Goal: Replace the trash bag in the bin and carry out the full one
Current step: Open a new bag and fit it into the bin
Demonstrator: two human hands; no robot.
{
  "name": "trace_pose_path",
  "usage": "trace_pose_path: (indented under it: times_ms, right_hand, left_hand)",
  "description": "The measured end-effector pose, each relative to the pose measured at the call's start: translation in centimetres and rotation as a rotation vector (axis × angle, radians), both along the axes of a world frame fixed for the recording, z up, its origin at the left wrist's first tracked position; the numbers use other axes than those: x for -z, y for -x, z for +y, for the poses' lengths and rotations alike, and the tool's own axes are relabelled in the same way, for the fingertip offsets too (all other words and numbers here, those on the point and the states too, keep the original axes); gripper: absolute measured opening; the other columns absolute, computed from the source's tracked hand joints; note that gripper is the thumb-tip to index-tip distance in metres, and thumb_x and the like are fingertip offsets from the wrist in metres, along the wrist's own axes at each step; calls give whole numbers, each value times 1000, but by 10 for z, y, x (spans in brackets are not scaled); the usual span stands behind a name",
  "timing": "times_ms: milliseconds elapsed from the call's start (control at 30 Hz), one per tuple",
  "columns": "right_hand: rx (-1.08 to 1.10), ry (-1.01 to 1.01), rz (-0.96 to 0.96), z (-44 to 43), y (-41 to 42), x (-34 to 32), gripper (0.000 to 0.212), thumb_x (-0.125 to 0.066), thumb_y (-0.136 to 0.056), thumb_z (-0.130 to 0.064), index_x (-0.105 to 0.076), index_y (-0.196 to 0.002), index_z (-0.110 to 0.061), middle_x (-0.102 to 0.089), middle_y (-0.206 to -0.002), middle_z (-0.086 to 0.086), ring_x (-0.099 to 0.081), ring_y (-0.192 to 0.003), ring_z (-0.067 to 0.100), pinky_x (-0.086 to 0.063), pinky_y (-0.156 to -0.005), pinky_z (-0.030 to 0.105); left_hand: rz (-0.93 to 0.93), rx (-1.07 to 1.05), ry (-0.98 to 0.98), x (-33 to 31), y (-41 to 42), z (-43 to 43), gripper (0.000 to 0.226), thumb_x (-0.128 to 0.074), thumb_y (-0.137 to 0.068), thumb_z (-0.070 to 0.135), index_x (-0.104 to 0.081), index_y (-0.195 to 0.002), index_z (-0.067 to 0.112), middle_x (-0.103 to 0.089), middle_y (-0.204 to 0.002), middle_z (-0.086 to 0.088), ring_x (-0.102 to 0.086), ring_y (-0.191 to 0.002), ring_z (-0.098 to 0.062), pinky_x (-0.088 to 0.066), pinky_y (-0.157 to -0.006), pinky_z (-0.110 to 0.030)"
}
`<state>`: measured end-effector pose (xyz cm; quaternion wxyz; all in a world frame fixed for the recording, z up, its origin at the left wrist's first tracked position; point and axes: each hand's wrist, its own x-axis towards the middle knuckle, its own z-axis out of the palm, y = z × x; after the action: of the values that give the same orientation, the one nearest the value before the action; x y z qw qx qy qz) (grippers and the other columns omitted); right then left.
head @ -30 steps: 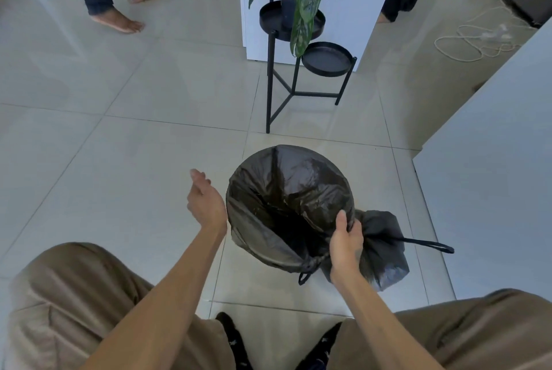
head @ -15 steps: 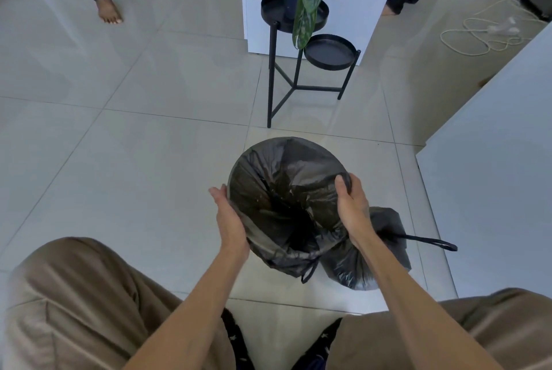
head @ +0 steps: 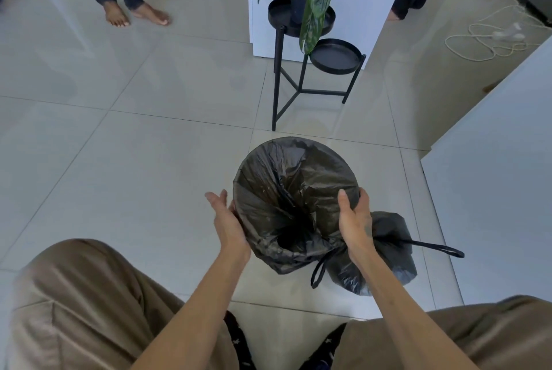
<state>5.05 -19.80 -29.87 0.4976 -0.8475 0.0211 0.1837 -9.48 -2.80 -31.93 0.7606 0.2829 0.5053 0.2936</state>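
Bin point(head: 294, 262), fresh bag point(head: 298, 187) lining it, on floor point(head: 134, 178) | left hand point(head: 228, 227) flat on its side, fingers apart | right hand point(head: 355, 221) clamped on rim | full bag point(head: 391, 253) tied, touching bin's right.

You're looking down at a pale tiled floor point(head: 125, 178) with thin grout lines. The bin point(head: 295, 199), lined with a black bag, stands on it straight ahead of you. Touching the bin's right side sits a tied full bag point(head: 388, 253), its drawstring loop lying on the tiles. Beyond the bin stands a black plant stand point(head: 301, 82). Far right of the bin, pale cables point(head: 481, 43) coil on the floor.
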Motion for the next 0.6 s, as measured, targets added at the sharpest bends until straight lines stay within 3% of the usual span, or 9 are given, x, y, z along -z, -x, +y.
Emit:
trace_pose_path:
  times_ms: [133,233,267,333,400,467,500,533,600]
  right_hand:
    - [30,35,-53,3,16,5,63,-52,-99,-44,-27,-152,-23,-56,-140,14,-56,-124,35,-48,-102,45]
    - [31,30,-53,0,23,7,66,-54,-98,-43,-25,-153,-20,-54,-142,14,-55,-126,35,-48,-103,46]
    - [20,33,-33,-1,22,5,68,-54,-98,-44,-24,-154,-19,-52,-145,15,-52,-129,35,-46,-106,48]
    - [-10,107,-73,-3,20,-1,72,-54,-98,-45,-24,-155,-13,-40,-154,16,-40,-140,36,-37,-114,51]
    - [-43,214,-335,-6,17,-11,72,-55,-98,-42,-27,-154,-7,-34,-157,18,-30,-145,35,-31,-118,51]
    - [-116,146,-572,-2,10,-26,58,-55,-99,-39,-41,-146,-8,-45,-147,14,-42,-135,28,-39,-111,44]
    - [-195,82,-588,5,4,-32,47,-54,-100,-38,-49,-138,-11,-55,-135,10,-52,-124,23,-46,-104,38]
    - [-284,38,-530,17,-5,-36,37,-52,-101,-37,-57,-128,-14,-63,-121,5,-61,-110,19,-51,-95,34]
    - [-466,-37,-211,48,-19,-39,24,-48,-103,-35,-64,-111,-20,-71,-99,3,-70,-90,20,-58,-82,34]
  left_hand:
    - [-104,20,170,5,-8,-7,88,-27,-81,88,-61,-135,27,-75,-117,-7,-68,-112,-32,-51,-102,-53]
    - [-4,84,132,4,-9,7,85,-25,-86,84,-66,-127,21,-78,-107,-9,-69,-106,-34,-54,-97,-49]
    - [71,119,70,3,-9,13,83,-24,-90,80,-66,-125,18,-79,-102,-8,-69,-105,-33,-55,-94,-46]
    - [246,125,-66,-3,-8,28,79,-22,-97,71,-64,-130,13,-74,-115,-11,-65,-113,-33,-50,-102,-47]
    - [388,17,-191,-17,-4,44,70,-25,-101,63,-62,-129,11,-69,-123,-11,-60,-119,-30,-43,-109,-46]
    - [433,-64,-429,-34,2,53,46,-34,-103,52,-64,-111,18,-70,-111,-6,-63,-110,-26,-48,-102,-42]
    - [401,-20,-552,-43,3,52,36,-39,-103,45,-65,-105,19,-71,-103,-2,-66,-101,-21,-52,-96,-40]
    - [344,92,-657,-52,-1,47,30,-43,-101,39,-67,-101,20,-73,-95,1,-69,-92,-16,-56,-88,-36]
    - [239,498,-750,-68,-14,32,24,-48,-99,32,-72,-96,26,-75,-84,3,-71,-80,-13,-58,-75,-25]
